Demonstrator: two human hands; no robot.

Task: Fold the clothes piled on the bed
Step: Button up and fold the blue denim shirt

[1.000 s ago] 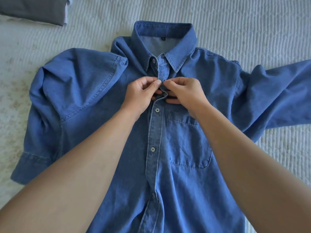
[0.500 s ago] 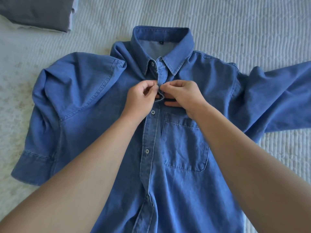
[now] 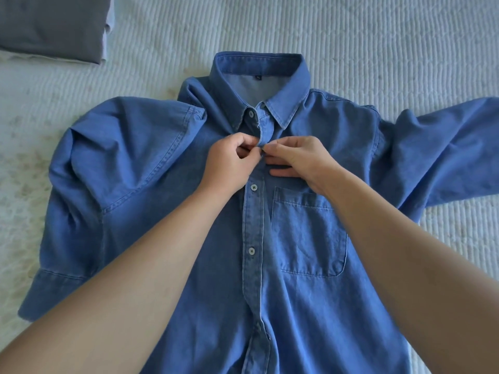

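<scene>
A blue denim shirt (image 3: 307, 238) lies face up on the bed, collar at the far side, chest pocket to the right of the placket. Its left sleeve is bunched and bent back toward me; the right sleeve stretches out past the frame's right edge. My left hand (image 3: 229, 164) and my right hand (image 3: 298, 159) meet at the button placket just below the collar. Each pinches an edge of the placket there. The button under my fingertips is hidden. Lower down, the placket buttons are fastened.
The bed's pale ribbed quilt (image 3: 351, 44) surrounds the shirt. A folded grey garment (image 3: 54, 25) lies on a white one at the far left corner.
The view has shifted, so the shirt sits lower in the frame. Both hands stay pinched together at the same spot on the placket, with small finger movements.
</scene>
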